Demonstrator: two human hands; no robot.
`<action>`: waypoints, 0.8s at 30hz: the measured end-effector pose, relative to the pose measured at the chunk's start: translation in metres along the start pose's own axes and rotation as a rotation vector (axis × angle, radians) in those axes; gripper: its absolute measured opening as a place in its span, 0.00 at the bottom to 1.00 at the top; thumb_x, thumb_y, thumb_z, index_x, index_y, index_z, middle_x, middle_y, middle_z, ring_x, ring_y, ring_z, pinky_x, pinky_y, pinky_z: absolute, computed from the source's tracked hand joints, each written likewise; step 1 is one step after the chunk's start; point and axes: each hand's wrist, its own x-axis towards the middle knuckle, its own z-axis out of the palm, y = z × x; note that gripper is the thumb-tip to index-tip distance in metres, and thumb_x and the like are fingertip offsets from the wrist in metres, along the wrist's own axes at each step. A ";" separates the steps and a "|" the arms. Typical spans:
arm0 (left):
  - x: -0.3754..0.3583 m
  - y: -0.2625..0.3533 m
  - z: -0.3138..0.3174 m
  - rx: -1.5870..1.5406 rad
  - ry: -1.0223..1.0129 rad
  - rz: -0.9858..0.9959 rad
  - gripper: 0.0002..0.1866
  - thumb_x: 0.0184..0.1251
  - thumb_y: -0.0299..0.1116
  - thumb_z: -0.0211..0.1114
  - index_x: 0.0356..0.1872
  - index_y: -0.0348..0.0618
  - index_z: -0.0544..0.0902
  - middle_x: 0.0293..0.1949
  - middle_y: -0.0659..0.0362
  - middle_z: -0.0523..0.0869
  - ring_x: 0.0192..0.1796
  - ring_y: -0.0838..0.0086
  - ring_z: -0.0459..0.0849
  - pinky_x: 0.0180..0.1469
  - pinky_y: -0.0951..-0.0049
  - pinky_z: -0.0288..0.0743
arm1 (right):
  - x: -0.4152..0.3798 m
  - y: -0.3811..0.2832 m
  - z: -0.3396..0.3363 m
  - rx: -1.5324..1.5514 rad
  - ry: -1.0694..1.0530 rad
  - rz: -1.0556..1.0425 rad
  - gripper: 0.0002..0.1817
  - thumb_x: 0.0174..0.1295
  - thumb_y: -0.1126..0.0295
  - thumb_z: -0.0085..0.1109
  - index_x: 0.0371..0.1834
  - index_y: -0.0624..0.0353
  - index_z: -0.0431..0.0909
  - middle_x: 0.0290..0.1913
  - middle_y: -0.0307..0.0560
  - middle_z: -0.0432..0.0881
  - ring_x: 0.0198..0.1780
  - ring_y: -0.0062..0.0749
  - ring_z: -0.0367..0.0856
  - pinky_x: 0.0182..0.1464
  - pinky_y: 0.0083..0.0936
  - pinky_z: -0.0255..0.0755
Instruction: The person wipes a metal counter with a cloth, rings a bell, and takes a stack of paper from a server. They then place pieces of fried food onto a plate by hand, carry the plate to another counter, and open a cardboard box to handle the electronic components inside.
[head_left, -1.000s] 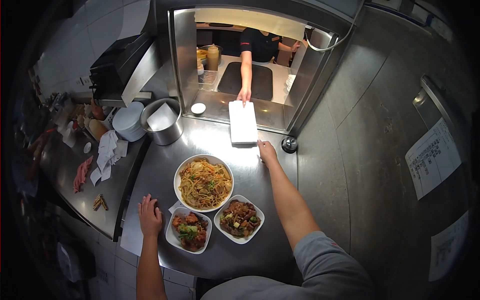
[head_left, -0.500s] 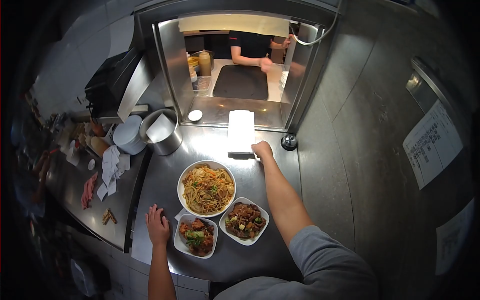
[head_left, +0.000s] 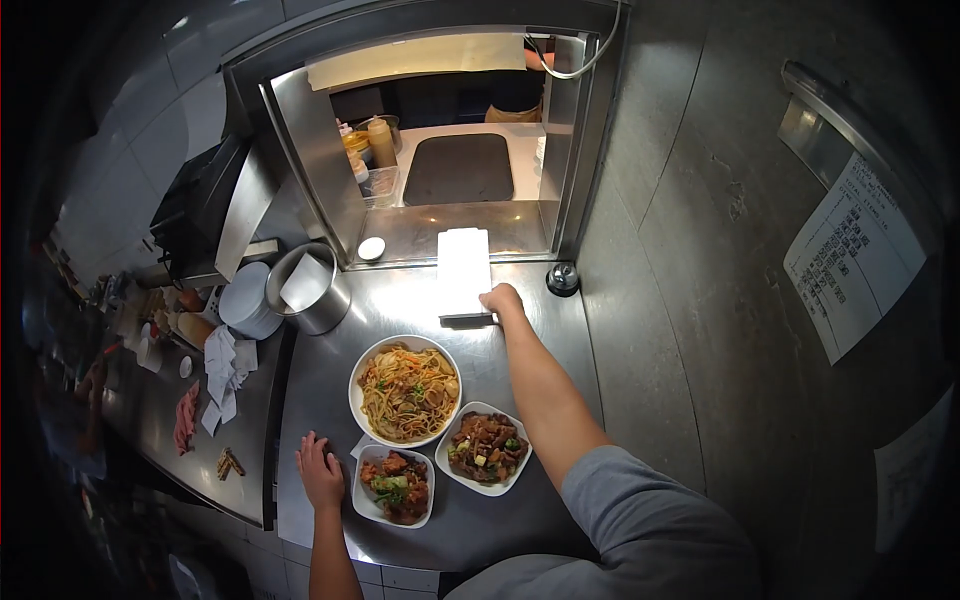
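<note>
- Reaching forward, the right hand [head_left: 502,300] is closing its fingers on the near corner of the white tray [head_left: 464,272], which is lying flat on the table [head_left: 520,360] at the pass window [head_left: 440,140].
- Resting flat with fingers spread, the left hand [head_left: 320,472] is gripping nothing, just beside the broccoli dish [head_left: 394,486].
- Sitting plated are the noodles [head_left: 405,390] and the meat dish [head_left: 484,460]; none is on the tray yet, so loading looks left to do.

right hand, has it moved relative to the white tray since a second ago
Yes. The right hand has closed in onto the near corner of the white tray; earlier it lay just beside it.
</note>
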 end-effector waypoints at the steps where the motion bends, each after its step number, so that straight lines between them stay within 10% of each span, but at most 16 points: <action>1: 0.000 0.000 0.001 -0.005 -0.002 -0.003 0.18 0.67 0.30 0.56 0.57 0.45 0.76 0.71 0.50 0.70 0.76 0.55 0.61 0.79 0.49 0.46 | 0.018 0.007 0.008 0.050 -0.036 -0.045 0.23 0.56 0.60 0.66 0.50 0.66 0.83 0.50 0.58 0.86 0.52 0.45 0.85 0.51 0.36 0.77; 10: -0.002 -0.006 0.004 0.004 0.023 -0.006 0.18 0.67 0.31 0.55 0.57 0.44 0.77 0.70 0.51 0.71 0.76 0.54 0.62 0.78 0.48 0.48 | 0.046 0.039 0.020 0.498 0.043 -0.103 0.12 0.57 0.71 0.55 0.39 0.69 0.80 0.30 0.50 0.83 0.29 0.33 0.81 0.29 0.32 0.72; 16: 0.000 -0.006 0.001 -0.039 0.067 0.027 0.18 0.64 0.33 0.58 0.55 0.46 0.78 0.67 0.51 0.73 0.73 0.53 0.66 0.75 0.45 0.53 | 0.017 0.057 0.011 0.900 -0.278 -0.105 0.18 0.63 0.63 0.55 0.56 0.54 0.72 0.49 0.45 0.78 0.50 0.41 0.77 0.48 0.50 0.76; 20: -0.002 -0.013 -0.002 -0.064 0.095 -0.018 0.17 0.65 0.34 0.59 0.54 0.47 0.78 0.67 0.52 0.74 0.73 0.56 0.66 0.76 0.47 0.53 | 0.002 0.046 0.009 0.737 -0.230 -0.003 0.17 0.66 0.50 0.62 0.46 0.49 0.77 0.36 0.37 0.79 0.31 0.28 0.75 0.28 0.27 0.66; 24: -0.003 -0.015 0.004 -0.091 0.128 0.009 0.17 0.66 0.34 0.58 0.55 0.48 0.79 0.68 0.53 0.73 0.74 0.58 0.66 0.77 0.50 0.53 | 0.010 0.046 0.010 0.802 -0.210 -0.029 0.13 0.68 0.57 0.62 0.47 0.51 0.77 0.36 0.40 0.81 0.29 0.30 0.77 0.25 0.27 0.66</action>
